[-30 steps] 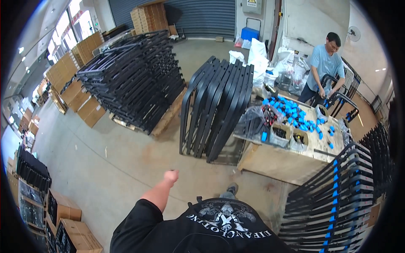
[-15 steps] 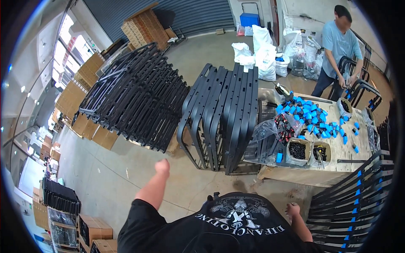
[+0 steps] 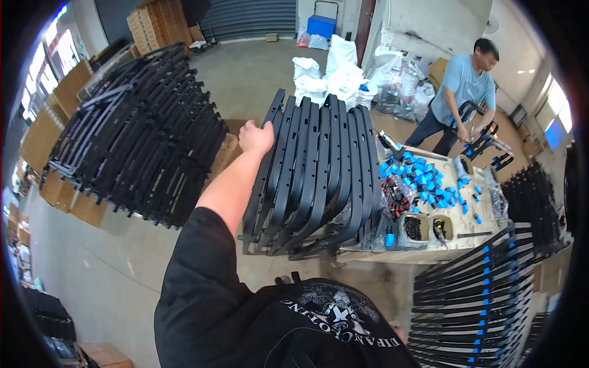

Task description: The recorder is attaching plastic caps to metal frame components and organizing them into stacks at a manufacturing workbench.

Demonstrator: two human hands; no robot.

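Where the black frames (image 3: 334, 147) stand: on edge, side by side in a row, ahead of the torso and against the near left end of the work table. Upright stance probably leaves each one reachable by its edge.
Left hand (image 3: 256, 137): at the upper part of the leftmost frame, arm stretched out, fingers curled. Can't tell if it's gripping the edge or just beside it. An outer frame looks easiest to get at.
Right hand (image 3: 400, 335): mostly hidden by the shirt; only a sliver of skin shows. Grip can't be told.
Work table: wooden top (image 3: 466, 225), blue caps (image 3: 423, 181) loose in a heap, small black parts (image 3: 413, 229) in an open container, likely to keep them sorted.
Rack side: more black frames with blue pieces (image 3: 472, 300) at lower right, layered closely, presumably to save floor.
Left stack (image 3: 141, 141): black frames piled in layers.
Co-worker (image 3: 467, 92): beyond the table, both hands at a dark frame.
Change vs half a second ago: left hand was over bare floor, now up at the row; right hand was in clear sight, now nearly covered.
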